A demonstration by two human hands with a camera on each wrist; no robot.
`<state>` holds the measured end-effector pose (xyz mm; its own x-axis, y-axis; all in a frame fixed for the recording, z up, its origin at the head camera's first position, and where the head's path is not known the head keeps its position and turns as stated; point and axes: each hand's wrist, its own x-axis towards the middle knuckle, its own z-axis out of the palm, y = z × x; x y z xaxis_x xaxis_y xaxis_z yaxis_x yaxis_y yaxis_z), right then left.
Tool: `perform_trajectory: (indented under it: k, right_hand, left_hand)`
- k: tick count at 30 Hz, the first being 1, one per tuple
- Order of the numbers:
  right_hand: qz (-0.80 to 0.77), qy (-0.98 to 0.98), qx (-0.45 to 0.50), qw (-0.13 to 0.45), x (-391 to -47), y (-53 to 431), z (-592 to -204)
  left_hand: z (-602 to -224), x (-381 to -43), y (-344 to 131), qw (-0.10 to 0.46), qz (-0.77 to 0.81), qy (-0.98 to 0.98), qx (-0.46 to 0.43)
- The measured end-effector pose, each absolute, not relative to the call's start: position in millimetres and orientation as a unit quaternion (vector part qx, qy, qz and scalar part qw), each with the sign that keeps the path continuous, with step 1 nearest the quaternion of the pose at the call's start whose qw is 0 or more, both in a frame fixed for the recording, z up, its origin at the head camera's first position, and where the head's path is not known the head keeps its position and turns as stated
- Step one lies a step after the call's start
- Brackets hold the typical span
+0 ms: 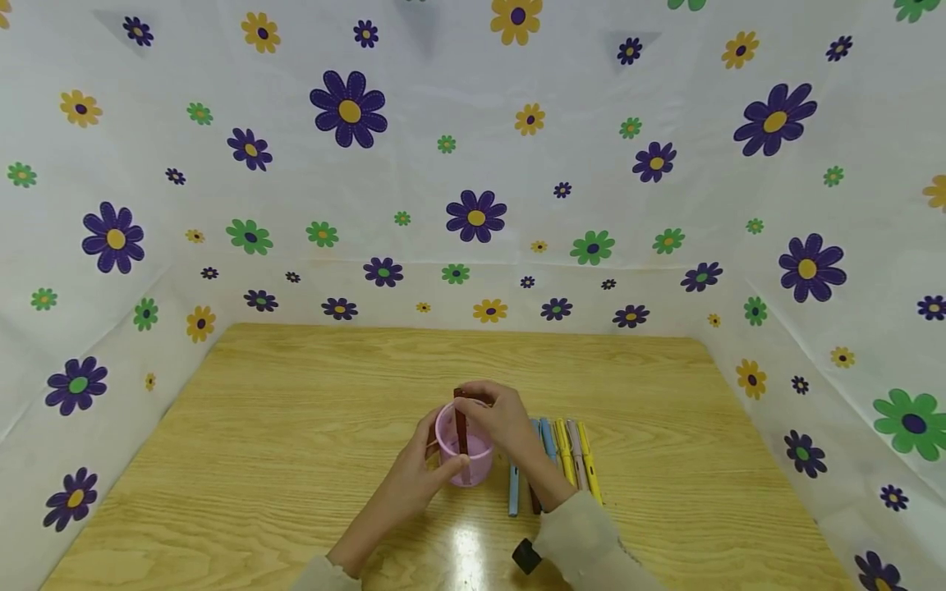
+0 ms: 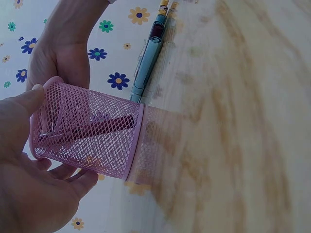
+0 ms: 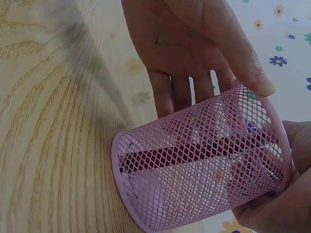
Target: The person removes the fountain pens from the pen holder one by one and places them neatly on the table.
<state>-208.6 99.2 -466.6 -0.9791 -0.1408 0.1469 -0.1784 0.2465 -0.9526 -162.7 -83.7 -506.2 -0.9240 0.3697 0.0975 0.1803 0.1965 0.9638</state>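
Note:
A pink mesh pen holder (image 1: 480, 469) stands upright on the table. My left hand (image 1: 414, 480) grips its side; in the left wrist view the thumb lies at the rim and the fingers curl round the mesh. Inside the holder is a dark red pen (image 1: 461, 433), also visible through the mesh in the right wrist view, where its lower end (image 3: 141, 160) is near the base. My right hand (image 1: 506, 419) pinches the pen's top at the rim. Part of that hand is hidden behind the mesh in the right wrist view.
Right of the holder lies a row of several pens: light blue pen (image 1: 513, 491), yellow pen (image 1: 588, 461), grey pen (image 1: 576, 455) and a dark one, partly under the right forearm. A small black object (image 1: 526, 556) is by the right sleeve. Flower-printed cloth (image 1: 414, 180) surrounds the wooden table (image 1: 296, 394).

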Motion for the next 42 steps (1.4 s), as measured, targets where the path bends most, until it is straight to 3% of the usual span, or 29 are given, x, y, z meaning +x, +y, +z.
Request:
perform_trajectory:
  k: [25,42]
  right_hand:
    - [0.642,-0.760,0.075,0.065,-202,107,-444]
    - [0.710,-0.686,0.128,0.095,-201,120,-411]
  left_hand:
    - [-506,-164,-83,0.072,0.612,0.767,0.178]
    - [-504,-163,-84,0.073,0.614,0.766,0.177]
